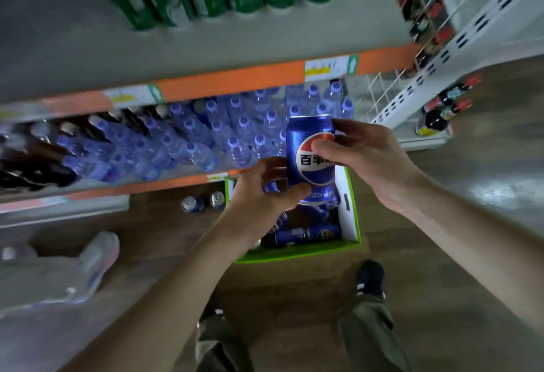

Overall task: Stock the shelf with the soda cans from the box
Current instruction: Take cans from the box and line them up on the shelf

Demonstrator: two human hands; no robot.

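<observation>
Looks rigid, smooth, likely slippery, moderately heavy: blue aluminium soda can [309,162] upright, held mid-wall by right hand [365,162] fingers [323,147], left hand [265,189] fingers [294,193] wrapped round its base.

Pepsi logo and "百事" on blue can [309,162]

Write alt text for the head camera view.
Both hands, left hand and right hand, hold an upright blue soda can above a green box of more cans on the floor, facing a shelf of water bottles.
</observation>
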